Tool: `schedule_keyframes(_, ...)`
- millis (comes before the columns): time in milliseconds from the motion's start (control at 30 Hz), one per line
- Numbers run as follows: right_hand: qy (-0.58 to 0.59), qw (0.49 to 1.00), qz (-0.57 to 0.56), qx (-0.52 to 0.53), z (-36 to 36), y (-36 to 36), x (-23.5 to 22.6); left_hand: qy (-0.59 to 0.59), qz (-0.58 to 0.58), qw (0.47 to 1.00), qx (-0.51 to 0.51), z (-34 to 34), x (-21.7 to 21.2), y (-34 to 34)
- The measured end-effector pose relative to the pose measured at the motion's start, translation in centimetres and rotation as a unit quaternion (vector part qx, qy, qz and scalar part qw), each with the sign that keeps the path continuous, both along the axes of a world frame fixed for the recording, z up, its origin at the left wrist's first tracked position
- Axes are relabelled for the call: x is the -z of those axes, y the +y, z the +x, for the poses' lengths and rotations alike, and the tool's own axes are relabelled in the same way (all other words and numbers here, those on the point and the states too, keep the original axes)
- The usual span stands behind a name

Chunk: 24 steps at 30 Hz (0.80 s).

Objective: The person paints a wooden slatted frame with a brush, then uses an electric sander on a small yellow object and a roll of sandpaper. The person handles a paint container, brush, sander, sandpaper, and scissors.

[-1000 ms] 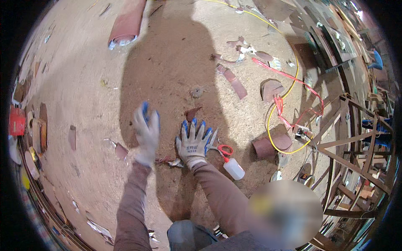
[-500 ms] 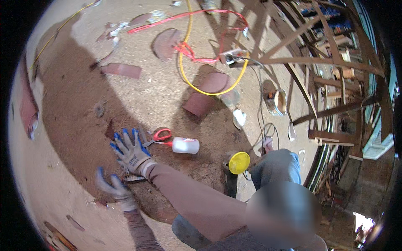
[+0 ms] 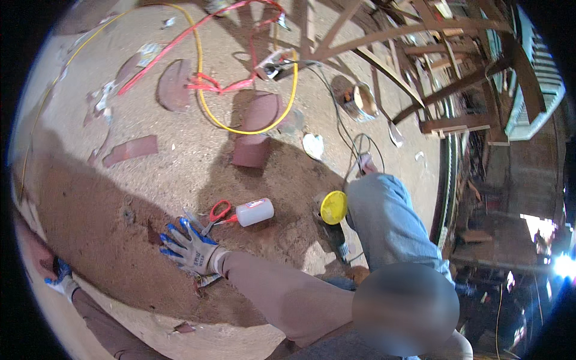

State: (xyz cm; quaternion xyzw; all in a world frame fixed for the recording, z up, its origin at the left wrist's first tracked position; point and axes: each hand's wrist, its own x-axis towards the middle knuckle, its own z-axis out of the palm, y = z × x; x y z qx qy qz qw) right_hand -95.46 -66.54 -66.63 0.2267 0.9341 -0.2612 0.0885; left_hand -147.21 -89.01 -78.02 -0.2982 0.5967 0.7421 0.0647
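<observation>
I have the left hand (image 3: 62,284), in a blue-tipped glove, at the end of a reddish-brown roll (image 3: 37,249) that lies toward the left edge of the visible floor (image 3: 180,141); the fingers are partly hidden, so I cannot tell how far that grip is closed or whether it has hold of the roll. My right hand (image 3: 192,251) presses flat on the shaded floor, its grip spread wide with nothing in it. Just beside its fingers I see red-handled scissors (image 3: 212,219), and next to those a white bottle (image 3: 255,212) on its side, red nozzle toward them.
</observation>
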Motion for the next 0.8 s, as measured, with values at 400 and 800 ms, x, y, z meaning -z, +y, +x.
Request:
schedule_keyframes(400,0.001,1.0,-0.026,-0.004,0.5,0.2,-1.0,0.214,-0.426,0.861,0.174,19.9,-1.0,-0.7)
schedule_keyframes(800,-0.051,0.989,0.128,-0.059,0.3,-1.3,1.2,0.152,-0.795,0.571,-0.135,63.8,-5.6,-10.7)
